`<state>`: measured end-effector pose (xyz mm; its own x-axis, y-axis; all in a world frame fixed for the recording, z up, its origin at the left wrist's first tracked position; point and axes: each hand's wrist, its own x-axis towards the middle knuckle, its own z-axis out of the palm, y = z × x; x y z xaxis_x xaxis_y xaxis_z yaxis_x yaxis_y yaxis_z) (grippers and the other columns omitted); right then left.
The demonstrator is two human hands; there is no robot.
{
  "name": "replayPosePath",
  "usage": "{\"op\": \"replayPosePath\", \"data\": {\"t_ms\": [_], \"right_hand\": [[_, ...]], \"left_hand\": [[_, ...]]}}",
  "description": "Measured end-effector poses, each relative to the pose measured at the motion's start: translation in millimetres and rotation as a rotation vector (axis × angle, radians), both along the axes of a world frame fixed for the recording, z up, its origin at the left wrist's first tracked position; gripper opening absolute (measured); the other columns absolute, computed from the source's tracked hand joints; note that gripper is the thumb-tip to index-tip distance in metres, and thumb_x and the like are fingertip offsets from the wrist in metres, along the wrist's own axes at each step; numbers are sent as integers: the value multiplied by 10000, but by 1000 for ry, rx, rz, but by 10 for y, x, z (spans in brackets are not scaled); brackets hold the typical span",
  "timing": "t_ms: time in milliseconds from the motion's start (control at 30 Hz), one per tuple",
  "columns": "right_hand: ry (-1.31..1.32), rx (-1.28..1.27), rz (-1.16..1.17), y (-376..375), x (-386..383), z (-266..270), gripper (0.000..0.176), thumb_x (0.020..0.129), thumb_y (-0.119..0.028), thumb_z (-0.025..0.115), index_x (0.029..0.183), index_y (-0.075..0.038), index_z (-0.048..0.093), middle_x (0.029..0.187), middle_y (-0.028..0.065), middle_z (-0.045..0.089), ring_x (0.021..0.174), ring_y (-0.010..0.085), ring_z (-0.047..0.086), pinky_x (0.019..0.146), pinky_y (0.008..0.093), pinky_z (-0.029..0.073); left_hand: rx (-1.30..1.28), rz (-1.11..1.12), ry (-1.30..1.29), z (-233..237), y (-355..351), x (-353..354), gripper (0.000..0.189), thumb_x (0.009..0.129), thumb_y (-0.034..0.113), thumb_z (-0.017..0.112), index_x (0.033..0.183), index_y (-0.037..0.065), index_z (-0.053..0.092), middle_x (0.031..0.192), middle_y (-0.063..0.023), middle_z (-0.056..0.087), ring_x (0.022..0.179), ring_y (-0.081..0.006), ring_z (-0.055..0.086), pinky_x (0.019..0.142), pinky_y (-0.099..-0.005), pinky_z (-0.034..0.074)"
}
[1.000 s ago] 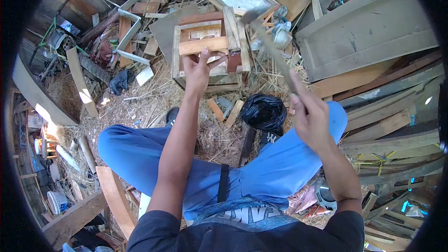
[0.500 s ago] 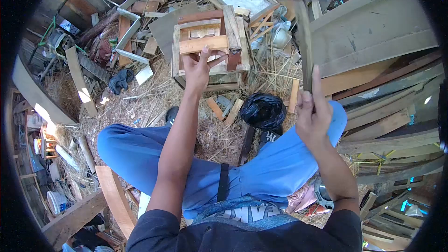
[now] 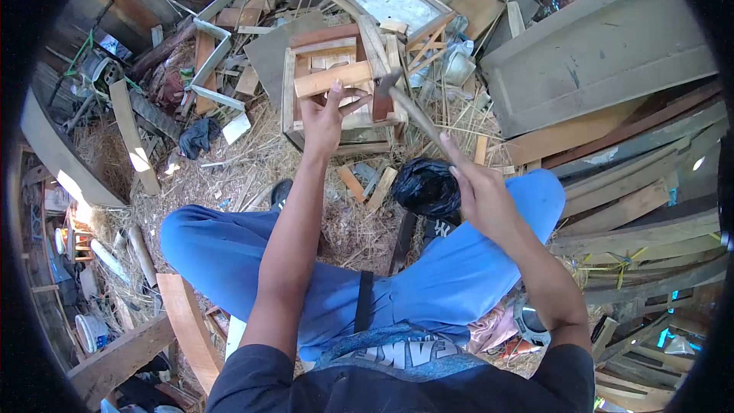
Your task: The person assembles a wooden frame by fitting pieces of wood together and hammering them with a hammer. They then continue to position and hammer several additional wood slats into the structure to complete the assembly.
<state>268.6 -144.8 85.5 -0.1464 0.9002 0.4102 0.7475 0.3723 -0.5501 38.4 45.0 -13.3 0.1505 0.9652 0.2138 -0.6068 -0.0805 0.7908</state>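
A wooden frame box [image 3: 288, 99] stands on the straw-covered ground in front of me. My left hand [image 3: 324, 118] grips a light wooden slat [image 3: 330, 79] that lies across the box's top. By its wooden handle, my right hand [image 3: 483, 191] holds a hammer [image 3: 417, 113]. The hammer's head is down at the slat's right end, beside a reddish-brown block [image 3: 382, 101] at the box's corner. A thicker wooden bar [image 3: 371, 40] runs away from that same corner.
A black plastic bag [image 3: 427, 186] sits between the box and my right knee. Small wood offcuts [image 3: 352, 183] lie before my feet. A large panel [image 3: 596, 53] and stacked boards [image 3: 634, 218] are at the right. Scrap wood and a framed pane [image 3: 391, 1] lie behind the box.
The hammer has swung down and left from its raised position to the slat's right end. My right hand has moved left with it. The slat has tilted slightly, its left end lower.
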Motion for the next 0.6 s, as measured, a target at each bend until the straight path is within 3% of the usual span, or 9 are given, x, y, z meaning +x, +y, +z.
{"op": "replayPosePath", "data": {"t_ms": [33, 167, 233, 267, 333, 367, 467, 533, 600], "right_hand": [[0, -297, 14, -37, -5, -19, 601, 944, 61, 568, 1506, -124, 468, 950, 252, 701, 780, 367, 704, 757, 477, 540], [60, -222, 18, -42, -24, -98, 581, 964, 0, 588, 1518, -103, 447, 878, 233, 690, 691, 301, 669, 707, 449, 528], [320, -283, -254, 36, -118, -33, 384, 970, -120, 650, 1342, -39, 594, 746, 176, 620, 608, 224, 559, 616, 383, 485], [326, -280, -252, 100, -135, -38, 384, 970, -120, 650, 1342, -39, 594, 746, 176, 620, 608, 224, 559, 616, 383, 485], [327, -279, -330, 294, -122, -46, 254, 952, -225, 705, 1043, 3, 640, 671, 117, 532, 594, 171, 460, 568, 321, 426], [350, -206, -367, 450, -120, -171, 313, 923, -250, 744, 867, 0, 565, 651, 101, 522, 589, 159, 480, 564, 321, 423], [475, -171, -396, 841, -209, -398, 290, 910, -240, 760, 886, -1, 596, 659, 70, 551, 594, 154, 496, 573, 322, 431], [733, -228, -326, 1041, -267, -591, 267, 892, -236, 783, 926, -6, 650, 701, 25, 600, 578, 131, 520, 544, 301, 438], [827, -295, -329, 1092, -315, -656, 265, 884, -237, 792, 961, -12, 674, 703, 8, 608, 550, 115, 524, 509, 291, 434]], "left_hand": [[-35, 19, -20, -1, 2, 6, 296, 1045, 79, 522, 1315, -11, 438, 1222, -174, 597, 963, -290, 682, 886, -526, 630], [-27, 34, 24, 68, -45, 6, 315, 1041, 77, 530, 1326, -5, 424, 1248, -179, 578, 989, -304, 681, 889, -525, 630], [-45, 40, -5, 104, -56, 22, 383, 1027, 52, 548, 1362, 7, 367, 1270, -185, 563, 1071, -328, 663, 918, -526, 620], [-42, 40, -1, 113, -57, 26, 383, 1027, 52, 548, 1362, 7, 367, 1270, -185, 563, 1071, -328, 663, 918, -526, 620], [-52, 140, -38, 105, -59, 72, 407, 1011, 27, 565, 1350, 42, 341, 1296, -199, 550, 1160, -351, 628, 960, -536, 601], [-48, 125, -35, 103, -48, 85, 407, 1011, 27, 565, 1350, 42, 341, 1296, -199, 550, 1160, -351, 628, 960, -536, 601], [25, 67, -115, 50, -1, 100, 376, 1000, 15, 579, 1295, 71, 351, 1324, -210, 535, 1221, -362, 591, 1009, -551, 571], [53, 71, -127, 37, 16, 117, 336, 999, 17, 580, 1246, 93, 365, 1344, -214, 528, 1238, -359, 578, 1039, -557, 549], [50, 65, -92, 49, -8, 112, 344, 999, 11, 579, 1248, 108, 363, 1358, -208, 527, 1257, -349, 565, 1051, -552, 540]]}}
